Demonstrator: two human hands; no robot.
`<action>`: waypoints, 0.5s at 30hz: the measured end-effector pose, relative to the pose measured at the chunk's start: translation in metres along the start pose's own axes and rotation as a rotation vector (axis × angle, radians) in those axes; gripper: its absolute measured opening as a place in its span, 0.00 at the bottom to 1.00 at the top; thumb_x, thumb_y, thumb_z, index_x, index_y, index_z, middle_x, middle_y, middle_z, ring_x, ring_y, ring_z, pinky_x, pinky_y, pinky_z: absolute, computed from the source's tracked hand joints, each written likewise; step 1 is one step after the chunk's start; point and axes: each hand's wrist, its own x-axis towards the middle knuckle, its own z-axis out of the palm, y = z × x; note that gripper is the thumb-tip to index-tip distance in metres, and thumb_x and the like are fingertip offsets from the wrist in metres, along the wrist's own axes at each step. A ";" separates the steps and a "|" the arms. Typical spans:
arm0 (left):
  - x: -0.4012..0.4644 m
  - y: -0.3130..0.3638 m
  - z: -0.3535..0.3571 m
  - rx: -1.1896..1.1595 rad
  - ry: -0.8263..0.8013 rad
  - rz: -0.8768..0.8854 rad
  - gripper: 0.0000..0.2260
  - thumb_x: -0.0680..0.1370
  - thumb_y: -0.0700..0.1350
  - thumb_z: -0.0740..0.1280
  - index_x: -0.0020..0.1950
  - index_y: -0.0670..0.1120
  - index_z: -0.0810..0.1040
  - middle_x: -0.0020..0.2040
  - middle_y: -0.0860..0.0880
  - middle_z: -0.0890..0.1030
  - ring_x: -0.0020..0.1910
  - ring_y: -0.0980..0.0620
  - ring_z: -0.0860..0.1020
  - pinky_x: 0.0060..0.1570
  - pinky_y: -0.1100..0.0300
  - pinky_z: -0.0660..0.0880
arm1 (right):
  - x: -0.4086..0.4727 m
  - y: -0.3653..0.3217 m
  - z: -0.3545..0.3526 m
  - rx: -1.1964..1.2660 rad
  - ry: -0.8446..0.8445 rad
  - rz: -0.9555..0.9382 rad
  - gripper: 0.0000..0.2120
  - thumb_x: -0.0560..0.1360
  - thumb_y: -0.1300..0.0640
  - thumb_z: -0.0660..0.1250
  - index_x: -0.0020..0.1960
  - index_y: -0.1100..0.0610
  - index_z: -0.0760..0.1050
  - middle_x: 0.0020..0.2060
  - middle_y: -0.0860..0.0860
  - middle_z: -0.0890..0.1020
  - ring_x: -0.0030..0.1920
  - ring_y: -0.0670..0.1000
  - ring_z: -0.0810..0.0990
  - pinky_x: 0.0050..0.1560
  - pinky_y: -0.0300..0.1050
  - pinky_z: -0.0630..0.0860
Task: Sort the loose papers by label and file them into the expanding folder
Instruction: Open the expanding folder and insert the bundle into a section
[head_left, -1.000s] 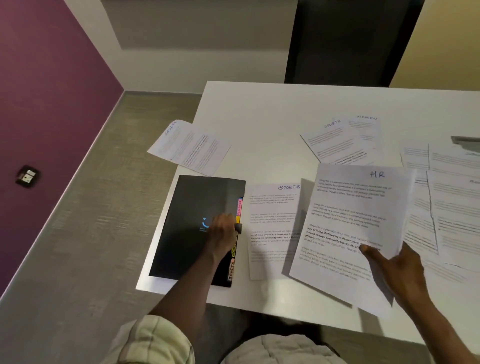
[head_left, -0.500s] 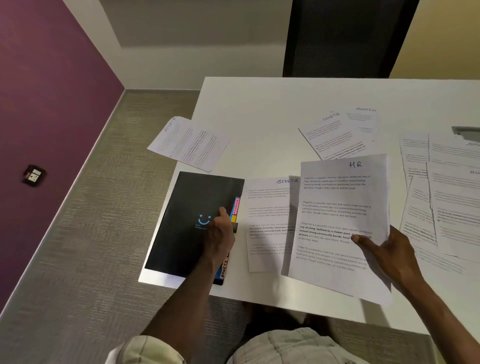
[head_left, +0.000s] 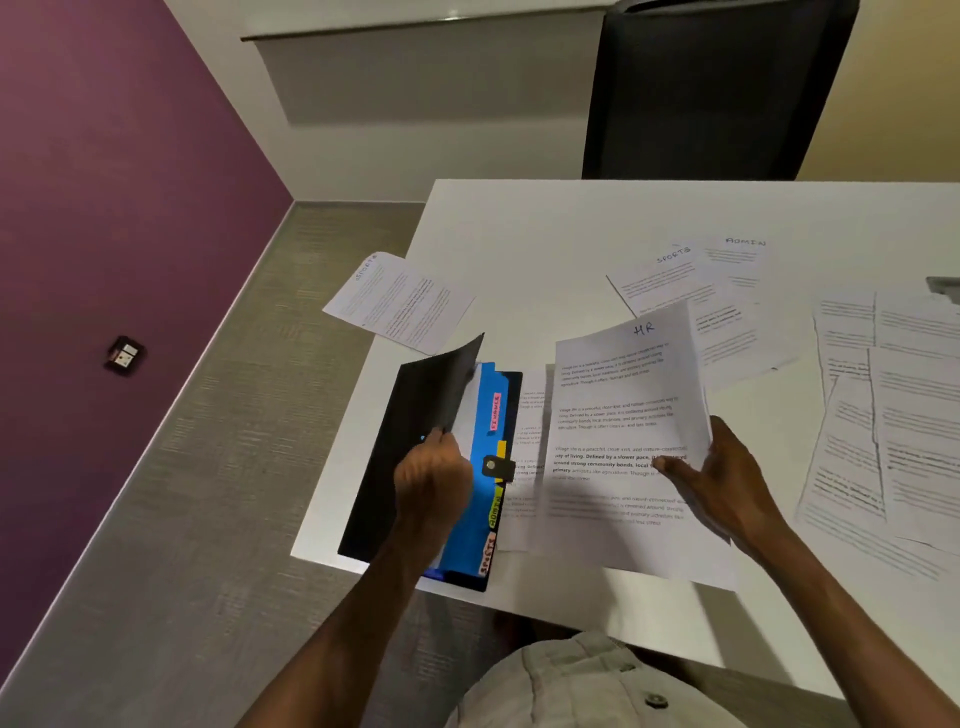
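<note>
The black expanding folder (head_left: 387, 467) lies at the white table's front left corner. My left hand (head_left: 431, 475) grips its front cover (head_left: 447, 384) and holds it lifted, baring a blue divider (head_left: 485, 415) with coloured tabs down its right edge: a pink one, a yellow one, a green one and a lower one reading SPORTS. A snap strap (head_left: 492, 466) pokes out at the folder's right edge. My right hand (head_left: 722, 478) pinches a printed sheet headed HR (head_left: 618, 415), raised just right of the folder. Another sheet (head_left: 527, 415) lies flat beneath it.
Loose papers lie across the table (head_left: 545, 234): one (head_left: 400, 301) overhangs the left edge, sheets headed SPORTS (head_left: 670, 280) and ADMIN (head_left: 740, 260) lie farther back, and a spread of several sheets (head_left: 893, 415) is at the right. A black chair (head_left: 711, 88) stands behind the table.
My left hand has raised the folder's cover, which lay flat before, exposing the blue divider and tabs. My right hand has carried the HR sheet leftwards, closer to the folder.
</note>
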 end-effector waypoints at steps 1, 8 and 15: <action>-0.001 0.001 -0.001 -0.019 -0.060 -0.028 0.19 0.80 0.59 0.63 0.44 0.43 0.77 0.35 0.46 0.77 0.31 0.51 0.74 0.32 0.62 0.70 | 0.001 -0.004 0.004 0.002 -0.007 -0.010 0.24 0.73 0.57 0.73 0.66 0.57 0.68 0.53 0.50 0.77 0.48 0.52 0.75 0.38 0.40 0.70; -0.004 -0.004 -0.007 -0.095 -0.300 -0.178 0.46 0.69 0.71 0.66 0.76 0.40 0.64 0.74 0.40 0.68 0.69 0.43 0.72 0.61 0.53 0.76 | 0.003 -0.034 0.029 0.011 -0.055 -0.079 0.21 0.75 0.57 0.70 0.64 0.58 0.66 0.51 0.48 0.75 0.46 0.51 0.75 0.36 0.39 0.70; 0.001 -0.002 -0.038 -0.294 -0.085 -0.178 0.20 0.69 0.27 0.67 0.62 0.31 0.76 0.56 0.33 0.80 0.50 0.35 0.82 0.47 0.46 0.81 | -0.001 -0.049 0.034 0.015 -0.074 -0.144 0.19 0.76 0.57 0.68 0.63 0.57 0.65 0.54 0.51 0.77 0.41 0.46 0.75 0.32 0.33 0.67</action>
